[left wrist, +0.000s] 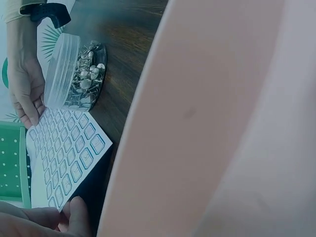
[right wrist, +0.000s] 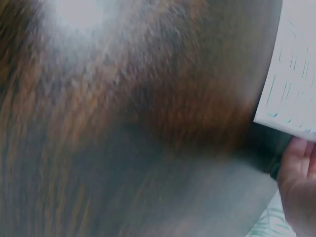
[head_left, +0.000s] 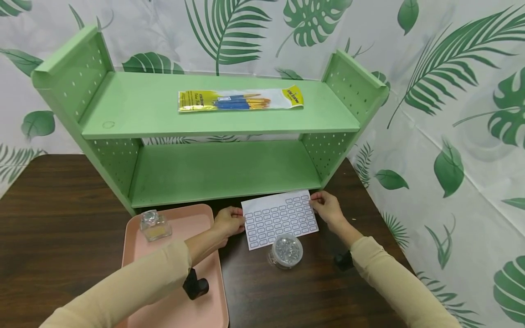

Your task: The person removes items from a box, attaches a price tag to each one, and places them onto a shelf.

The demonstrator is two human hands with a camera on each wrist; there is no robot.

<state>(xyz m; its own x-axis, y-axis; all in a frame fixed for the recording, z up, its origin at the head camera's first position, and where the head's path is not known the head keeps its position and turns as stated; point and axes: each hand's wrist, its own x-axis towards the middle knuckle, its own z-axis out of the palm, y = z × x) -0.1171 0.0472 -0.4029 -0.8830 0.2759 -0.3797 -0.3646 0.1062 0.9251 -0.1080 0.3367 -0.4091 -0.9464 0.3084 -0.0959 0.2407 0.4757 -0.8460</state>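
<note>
A white sheet of blue-bordered labels (head_left: 279, 217) is stretched between my two hands, just in front of the green shelf. My left hand (head_left: 228, 223) pinches its left edge; the thumb and fingers show at the sheet's edge in the left wrist view. At the upper right edge, my right hand (head_left: 328, 208) pinches the sheet between thumb and fingers. A clear round jar (head_left: 287, 251) stands at the sheet's near edge, overlapping it in the head view. Silver tacks (left wrist: 86, 81) fill the jar. Several label spaces in the sheet's top rows are blank.
Behind the sheet stands a two-tier green shelf (head_left: 221, 171). A pack of paintbrushes (head_left: 242, 101) lies on its top tier. To the left is a pink tray (head_left: 223, 296) holding a small glass bottle (head_left: 156, 228); my left forearm crosses over it. Everything stands on a dark wooden table (head_left: 61, 237).
</note>
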